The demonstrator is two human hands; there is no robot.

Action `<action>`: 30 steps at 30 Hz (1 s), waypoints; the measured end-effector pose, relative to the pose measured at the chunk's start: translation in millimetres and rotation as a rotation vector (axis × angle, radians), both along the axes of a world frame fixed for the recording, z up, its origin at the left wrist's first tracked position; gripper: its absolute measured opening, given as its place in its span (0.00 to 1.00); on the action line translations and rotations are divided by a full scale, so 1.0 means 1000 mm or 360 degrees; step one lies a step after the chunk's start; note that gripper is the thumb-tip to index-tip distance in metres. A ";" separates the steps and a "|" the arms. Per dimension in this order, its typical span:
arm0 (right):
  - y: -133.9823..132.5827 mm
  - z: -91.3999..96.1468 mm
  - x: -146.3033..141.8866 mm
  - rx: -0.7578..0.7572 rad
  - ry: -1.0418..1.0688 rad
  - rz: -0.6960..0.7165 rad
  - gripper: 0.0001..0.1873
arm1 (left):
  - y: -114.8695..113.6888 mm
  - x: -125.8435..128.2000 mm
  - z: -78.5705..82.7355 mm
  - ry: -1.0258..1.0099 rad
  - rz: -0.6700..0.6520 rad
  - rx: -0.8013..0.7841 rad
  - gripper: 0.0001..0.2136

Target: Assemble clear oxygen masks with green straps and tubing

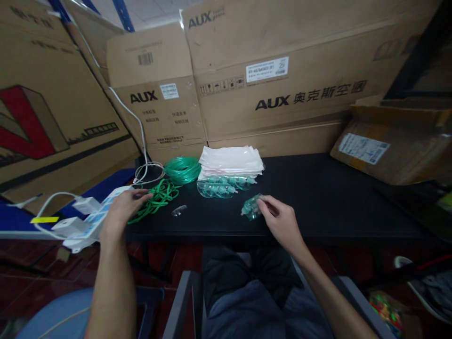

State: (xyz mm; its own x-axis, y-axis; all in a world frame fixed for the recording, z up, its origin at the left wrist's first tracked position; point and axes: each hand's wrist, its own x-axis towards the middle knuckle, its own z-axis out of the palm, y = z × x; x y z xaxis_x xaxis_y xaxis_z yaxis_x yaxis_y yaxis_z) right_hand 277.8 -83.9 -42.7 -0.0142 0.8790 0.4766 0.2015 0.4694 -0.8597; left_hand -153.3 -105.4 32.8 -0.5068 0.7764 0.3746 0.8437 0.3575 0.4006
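My right hand (pixel 280 219) pinches the edge of a small clear-green plastic breathing mask (pixel 251 207) at the front of the black table. My left hand (pixel 126 206) reaches to a tangled pile of green elastic straps (pixel 158 197), fingers stretched out and apart at its left edge; whether a strap lies between them is hard to make out. Between the hands lies a small clear plastic piece (pixel 179 210). Several more green masks (pixel 216 188) sit in a group further back, in front of a stack of white sheets or pouches (pixel 231 161).
A coil of green tubing (pixel 182 170) lies behind the straps. At the left is a power strip (pixel 94 219) with plugs and white cables. Large cardboard boxes (pixel 233 113) stand along the back, and an opened carton (pixel 406 150) rests at the right end of the black table (pixel 310 188).
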 end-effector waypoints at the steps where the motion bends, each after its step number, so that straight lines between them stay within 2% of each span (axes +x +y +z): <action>1: 0.000 0.000 0.000 -0.0001 -0.0002 -0.0001 0.15 | 0.003 -0.001 -0.002 -0.0003 -0.0012 -0.0052 0.09; 4: 0.000 0.000 0.000 -0.0006 0.0000 0.0006 0.15 | 0.010 -0.001 -0.002 0.0037 0.0039 -0.0172 0.07; 7: -0.001 0.001 0.000 -0.0019 0.0020 0.0024 0.15 | 0.010 0.005 0.006 0.0106 0.0123 -0.0078 0.12; 10: -0.001 0.001 0.000 -0.0024 0.0019 0.0026 0.14 | 0.012 0.014 0.020 0.0125 0.0167 0.0310 0.14; 14: -0.002 0.002 0.001 -0.0022 0.0025 0.0017 0.15 | 0.023 0.023 0.040 -0.0037 0.0207 0.0846 0.12; 16: -0.001 0.002 0.001 -0.0029 0.0043 0.0029 0.14 | 0.029 0.028 0.048 -0.0149 0.0078 0.1028 0.13; 19: -0.001 0.002 0.001 -0.0041 0.0063 0.0029 0.14 | 0.035 0.046 0.062 -0.0295 -0.0292 0.1284 0.15; 23: -0.001 0.002 0.001 -0.0073 0.0084 0.0041 0.15 | 0.033 0.089 0.083 -0.0477 -0.0823 0.1490 0.16; 25: -0.002 0.003 0.001 -0.0100 0.0118 0.0045 0.16 | 0.030 0.115 0.090 -0.0565 -0.1022 0.1452 0.14; 27: -0.002 0.004 0.002 -0.0123 0.0172 0.0023 0.17 | 0.027 0.143 0.089 -0.0683 -0.1191 0.1380 0.11; 30: -0.001 0.005 0.004 -0.0144 0.0284 -0.0063 0.18 | 0.021 0.182 0.068 -0.0724 -0.1361 0.1063 0.10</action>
State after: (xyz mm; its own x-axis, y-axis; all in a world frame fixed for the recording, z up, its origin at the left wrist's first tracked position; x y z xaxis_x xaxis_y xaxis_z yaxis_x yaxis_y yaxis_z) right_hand 282.3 -84.6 -37.9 0.0991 0.9166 0.3874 0.0589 0.3832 -0.9218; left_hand 28.7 -84.4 101.1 -0.1080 0.6467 0.7551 0.4382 -0.6508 0.6200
